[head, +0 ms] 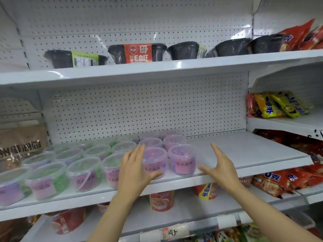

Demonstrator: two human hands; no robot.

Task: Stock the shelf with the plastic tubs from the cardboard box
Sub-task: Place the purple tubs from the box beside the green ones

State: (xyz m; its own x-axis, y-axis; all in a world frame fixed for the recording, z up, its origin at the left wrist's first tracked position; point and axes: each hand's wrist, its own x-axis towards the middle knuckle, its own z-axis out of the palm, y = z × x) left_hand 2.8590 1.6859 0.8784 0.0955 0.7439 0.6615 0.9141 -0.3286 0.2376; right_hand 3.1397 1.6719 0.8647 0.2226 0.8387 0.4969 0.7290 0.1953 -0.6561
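Several clear plastic tubs with pink, purple and green contents stand in rows on the white middle shelf (244, 151). The two front right ones are a pink tub (154, 161) and another pink tub (182, 158). My left hand (134, 170) is open, fingers spread, touching the left side of the first pink tub. My right hand (222, 167) is open too, held a little to the right of the second pink tub, apart from it, over the shelf's front edge. The cardboard box is not in view.
Black bowls (138, 53) line the upper shelf. Snack packets (274, 105) and red bags (279, 182) fill the right-hand bay. Red cups (161, 200) stand on the lower shelf. A brown carton (21, 145) sits at the far left. The middle shelf's right half is bare.
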